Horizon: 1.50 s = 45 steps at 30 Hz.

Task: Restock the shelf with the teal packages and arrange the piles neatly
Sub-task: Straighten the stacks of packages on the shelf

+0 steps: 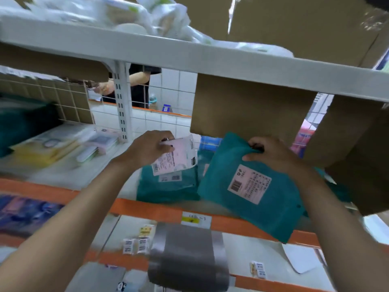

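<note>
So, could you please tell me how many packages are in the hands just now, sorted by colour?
teal package, gripped by the right hand: 1
pale pink package, gripped by the left hand: 1
Total: 2

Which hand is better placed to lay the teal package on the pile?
Right: the right hand grips the teal package beside the teal pile; the left hand holds a pale packet.

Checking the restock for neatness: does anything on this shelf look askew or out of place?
Yes. The teal package gripped by the right hand sits tilted, its corner overhanging the orange shelf edge. The left hand holds a pale pink package above the teal pile.
</note>
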{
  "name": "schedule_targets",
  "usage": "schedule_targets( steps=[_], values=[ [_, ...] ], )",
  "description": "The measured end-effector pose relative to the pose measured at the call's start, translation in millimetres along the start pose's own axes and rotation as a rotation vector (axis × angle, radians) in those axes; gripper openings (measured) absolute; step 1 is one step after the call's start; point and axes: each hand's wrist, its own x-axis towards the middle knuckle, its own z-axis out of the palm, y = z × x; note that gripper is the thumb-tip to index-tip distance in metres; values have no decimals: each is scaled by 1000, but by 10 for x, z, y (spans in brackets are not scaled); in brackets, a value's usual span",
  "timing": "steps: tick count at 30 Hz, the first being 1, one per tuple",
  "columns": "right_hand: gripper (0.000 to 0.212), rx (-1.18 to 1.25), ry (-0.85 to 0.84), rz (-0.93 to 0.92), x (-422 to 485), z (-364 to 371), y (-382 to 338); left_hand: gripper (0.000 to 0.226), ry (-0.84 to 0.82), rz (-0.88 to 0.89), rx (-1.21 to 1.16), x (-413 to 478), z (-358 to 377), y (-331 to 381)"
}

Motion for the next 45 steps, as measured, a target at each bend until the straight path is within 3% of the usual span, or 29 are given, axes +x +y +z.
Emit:
schedule_targets(
  steps=[15,18,20,23,26,33,45],
  values=[
    [20,48,-70,-199,546,1112,-1638,9,128,-220,94,-1106,-1053,-1401],
    [19,39,-76,-219,794,1300,-1817,21,142,-247,80,-1158,-1202,-1653],
    [19,32,-80,-221,981,1426,-1915,26,158,-256,55,-1158,-1305,-1837],
    [17,63,-74,-231,1284,1608,-2068,7,173,-282,53,-1114,-1465,-2121],
    [22,92,-76,-230,1589,1771,-2231,25,186,-256,30,-1040,-1674,-2365],
    [17,86,-66,-238,2170,2076,-2583,9,190,-211,25,-775,-2125,-2848],
    [17,87,-120,-40,2274,2276,-2665,5,100,-184,-169,-175,-2111,-3379]
  ],
)
